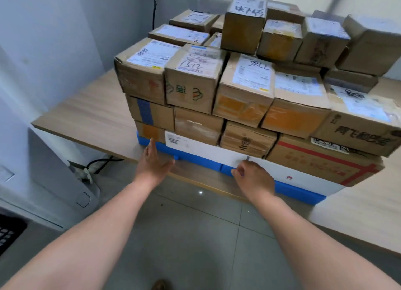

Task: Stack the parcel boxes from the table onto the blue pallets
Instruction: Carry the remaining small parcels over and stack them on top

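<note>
Hands (pixel 153 162) at blue pallets (pixel 196 159)

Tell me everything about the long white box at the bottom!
The white box is long, flat and smooth, maybe glossy cardboard. It has a small label at its left end and a tiny red logo near its right. It lies on the blue pallet under brown boxes. The right hand touches its front.
</note>
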Tool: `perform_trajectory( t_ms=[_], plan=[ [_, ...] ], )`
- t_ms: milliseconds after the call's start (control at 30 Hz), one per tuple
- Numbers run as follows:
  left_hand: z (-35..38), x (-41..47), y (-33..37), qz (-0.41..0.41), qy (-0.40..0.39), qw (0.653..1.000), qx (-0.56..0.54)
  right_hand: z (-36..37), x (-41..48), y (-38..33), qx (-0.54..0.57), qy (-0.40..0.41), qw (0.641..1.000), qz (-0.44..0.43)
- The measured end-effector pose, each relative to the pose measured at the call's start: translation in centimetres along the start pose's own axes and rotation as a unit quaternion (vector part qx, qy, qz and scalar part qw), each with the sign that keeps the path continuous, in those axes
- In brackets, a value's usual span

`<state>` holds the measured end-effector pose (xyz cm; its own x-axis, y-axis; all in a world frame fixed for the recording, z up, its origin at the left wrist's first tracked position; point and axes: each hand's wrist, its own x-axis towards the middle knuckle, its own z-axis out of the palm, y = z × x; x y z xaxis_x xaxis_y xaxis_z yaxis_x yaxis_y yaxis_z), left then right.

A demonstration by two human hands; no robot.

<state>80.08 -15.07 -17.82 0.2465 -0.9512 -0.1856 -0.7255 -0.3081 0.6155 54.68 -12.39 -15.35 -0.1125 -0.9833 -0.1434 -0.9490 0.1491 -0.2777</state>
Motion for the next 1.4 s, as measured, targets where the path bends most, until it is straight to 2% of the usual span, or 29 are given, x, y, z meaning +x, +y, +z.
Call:
perform_trajectory(
  t_ms=[167, 267, 500, 700, 833, 1000, 1133, 1267, 1400],
  plan=[
    [-3.2, 2.9, -1.0, 0.056, 0.034, 0.995, -0.075, 0.2, 1.3, -4.6, -0.035, 0.014, 0.999, -0.035],
    [-4.5, 4.9, -2.0, 0.062, 0.045, 0.993, -0.094, 0.8, 2.0, -6.5, -0.034, 0.028, 0.998, -0.047],
    [-5.5, 7.4, -3.7, 0.090, 0.008, 0.991, -0.096, 1.8, 2.7, -7.8, -0.073, 0.055, 0.995, -0.041],
    [-5.5, 7.3, -4.0, 0.094, -0.010, 0.991, -0.092, 0.9, 2.1, -8.4, -0.062, 0.002, 0.998, -0.022],
    [-6.3, 5.5, -3.8, 0.089, 0.064, 0.991, -0.079, -2.4, 0.8, -10.2, -0.096, -0.034, 0.993, -0.060],
    [-9.6, 3.4, -2.9, 0.215, 0.246, 0.941, -0.087, -8.0, -1.2, -13.0, -0.133, 0.057, 0.977, -0.156],
    [-13.5, 1.2, 1.7, 0.301, 0.329, 0.889, -0.101, -12.3, -2.7, -13.8, -0.112, 0.123, 0.963, -0.211],
    [-15.5, -0.6, 8.1, 0.382, 0.337, 0.852, -0.118, -16.2, -3.5, -13.0, -0.071, 0.169, 0.956, -0.230],
    [-14.4, -1.8, 14.5, 0.415, 0.293, 0.858, -0.081, -19.4, -2.7, -10.4, -0.055, 0.215, 0.956, -0.193]
  ],
)
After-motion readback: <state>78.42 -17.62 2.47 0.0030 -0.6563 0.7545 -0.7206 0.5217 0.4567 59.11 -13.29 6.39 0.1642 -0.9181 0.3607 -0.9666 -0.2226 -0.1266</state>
